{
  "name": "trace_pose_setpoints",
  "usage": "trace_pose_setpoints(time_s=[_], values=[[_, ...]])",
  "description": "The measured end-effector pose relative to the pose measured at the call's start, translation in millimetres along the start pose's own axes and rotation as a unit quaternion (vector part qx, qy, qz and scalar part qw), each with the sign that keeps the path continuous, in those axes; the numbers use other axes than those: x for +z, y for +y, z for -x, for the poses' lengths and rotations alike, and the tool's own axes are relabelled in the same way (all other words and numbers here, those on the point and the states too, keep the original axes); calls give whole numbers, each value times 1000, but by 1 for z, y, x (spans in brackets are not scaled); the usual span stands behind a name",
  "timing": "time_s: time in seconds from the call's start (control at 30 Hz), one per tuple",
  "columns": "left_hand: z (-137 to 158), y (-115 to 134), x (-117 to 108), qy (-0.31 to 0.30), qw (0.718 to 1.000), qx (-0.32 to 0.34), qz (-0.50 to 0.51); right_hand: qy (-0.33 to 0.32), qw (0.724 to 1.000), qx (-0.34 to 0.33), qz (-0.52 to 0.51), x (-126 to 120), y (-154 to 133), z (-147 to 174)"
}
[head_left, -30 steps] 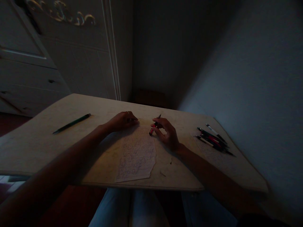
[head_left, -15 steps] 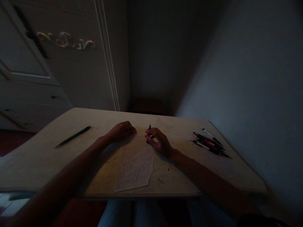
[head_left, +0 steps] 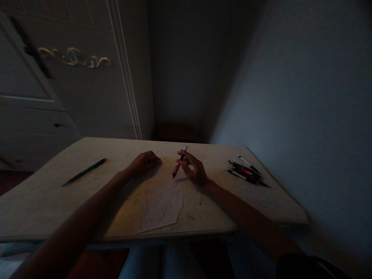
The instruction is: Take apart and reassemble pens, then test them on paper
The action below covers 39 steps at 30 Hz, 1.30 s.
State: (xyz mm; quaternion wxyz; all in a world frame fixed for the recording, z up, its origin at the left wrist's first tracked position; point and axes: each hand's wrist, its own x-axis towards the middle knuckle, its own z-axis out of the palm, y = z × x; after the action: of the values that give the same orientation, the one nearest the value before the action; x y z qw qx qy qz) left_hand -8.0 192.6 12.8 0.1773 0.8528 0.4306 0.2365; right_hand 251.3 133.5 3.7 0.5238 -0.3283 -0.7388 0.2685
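Observation:
A torn-edged sheet of paper [head_left: 161,201], covered in handwriting, lies on the table in front of me. At its upper left corner rests my left hand [head_left: 144,163], fingers curled down with their tips on the sheet. Above the paper's upper right part, my right hand [head_left: 195,169] is closed on a red and black pen [head_left: 176,169]. The pen slants, its red end low over the writing and its silver tip pointing up and away. My thumb and fingers pinch it around the dark section.
A dark green pen [head_left: 85,171] lies at the left on the pale table [head_left: 116,146]. Several pens [head_left: 247,172] are heaped at the right, partly over another written sheet [head_left: 247,193]. A white cabinet [head_left: 87,108] stands behind left, and a wall [head_left: 305,116] runs along the right.
The pen has turned in my right hand, so more of its red barrel shows, pointing down left. My left hand stays by the sheet's corner. The view has shifted slightly.

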Motion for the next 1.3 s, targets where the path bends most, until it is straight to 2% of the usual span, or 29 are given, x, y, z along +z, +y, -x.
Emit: trace_pose_setpoints(time_s=[0.07,0.13,0.23,0.37,0.6,0.7,0.8,0.83,0.9,0.97,1.03,1.07,1.17,1.3], values=[[0,-2,1,6,1000,0,13,23,992,86,-95,-1,0,-3],[0,-4,2,17,999,-15,33,12,973,154,-173,-4,2,-5],[-1,-5,3,54,996,-35,57,-13,956,203,-212,-9,6,-8],[2,-2,2,86,993,-51,67,26,962,207,-174,-19,4,-8],[15,-1,-8,173,982,-70,35,97,984,135,-65,-45,-8,9],[22,-4,-18,228,969,-93,-6,94,986,134,-11,-68,-7,19],[31,-7,-29,298,942,-141,-68,81,980,144,110,-110,-4,28],[36,-8,-32,313,931,-161,-95,83,970,155,169,-128,-4,31],[47,-12,-38,343,903,-214,-147,92,932,186,296,-165,-4,39],[59,-16,-42,340,884,-254,-196,72,882,228,407,-199,-6,48],[73,-24,-44,320,872,-296,-220,23,816,269,511,-225,-8,59],[79,-28,-44,316,867,-315,-223,17,801,283,527,-233,-9,65],[96,-45,-44,338,857,-297,-252,2,776,309,550,-244,-9,78],[111,-60,-48,282,858,-325,-280,-16,752,327,572,-239,-11,86]])
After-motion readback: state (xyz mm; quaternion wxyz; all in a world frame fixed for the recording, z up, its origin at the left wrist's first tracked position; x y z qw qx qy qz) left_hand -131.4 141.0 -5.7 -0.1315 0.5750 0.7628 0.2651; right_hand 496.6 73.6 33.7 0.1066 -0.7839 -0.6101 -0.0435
